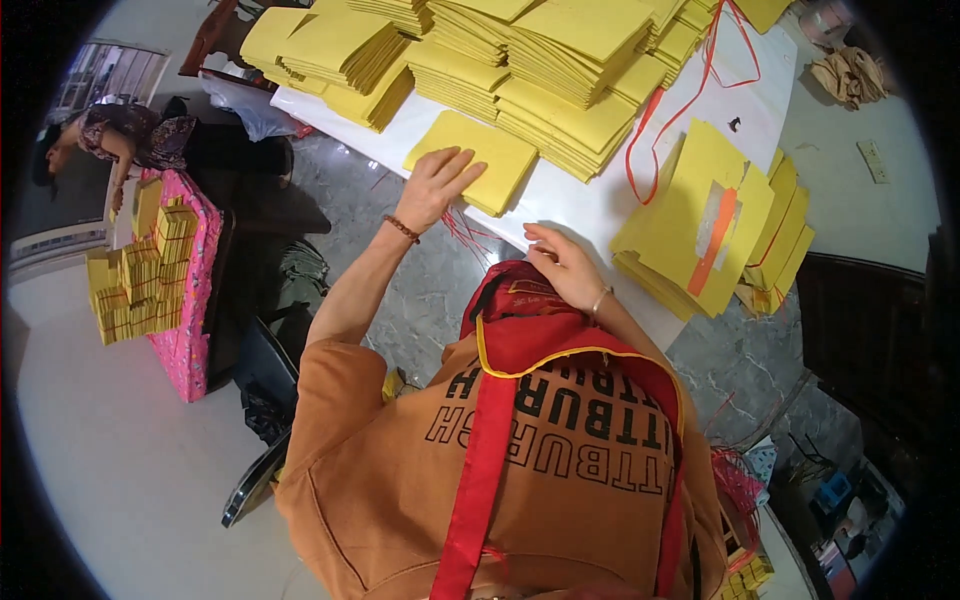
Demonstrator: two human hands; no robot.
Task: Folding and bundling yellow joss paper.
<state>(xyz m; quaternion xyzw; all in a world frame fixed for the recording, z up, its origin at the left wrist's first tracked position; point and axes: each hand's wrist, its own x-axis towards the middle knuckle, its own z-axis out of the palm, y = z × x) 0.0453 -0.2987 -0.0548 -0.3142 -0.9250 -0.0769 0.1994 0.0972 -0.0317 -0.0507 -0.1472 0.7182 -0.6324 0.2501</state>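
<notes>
My left hand (437, 188), a beaded bracelet at its wrist, lies with fingers stretched over a small stack of yellow paper (478, 152) at the front edge of the white table (590, 212). The thumb is hidden. Right of it, my right hand (568, 268) hangs just above the table's edge, by the red apron (560, 340). Its fingers are loosely extended and I see nothing in them. Behind both hands, several taller stacks of yellow folded paper (560, 110) cover the far part of the table.
Right of my hands stands a bound yellow bundle (690, 220) with an orange strip. Red ribbon (660, 110) curls across the tabletop. Red strings (465, 232) hang at the near edge. At far left, a person (130, 140) leans over a pink-covered table (190, 340) with tied yellow bundles.
</notes>
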